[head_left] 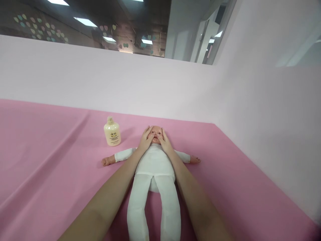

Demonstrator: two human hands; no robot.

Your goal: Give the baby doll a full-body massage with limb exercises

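Observation:
A baby doll (154, 160) in white cloth clothing lies on its back on the pink sheet, head away from me and arms spread to the sides. My left hand (145, 140) rests along the left side of the doll's head (156, 130), fingers stretched out and thumb beside its mouth. On the opposite side, my right hand (165, 140) lies against the other cheek, also with extended fingers and the thumb near the mouth. Both palms partly cover the doll's cheeks. My forearms run along either side of its body. The lower ends of its legs are out of frame.
A cream-coloured pump bottle (112, 132) with a printed label stands upright left of the doll's head. The pink sheet (50, 160) has a long fold on the left. A white wall (105, 78) rises behind, with glass above it, and another wall (271, 110) borders the right.

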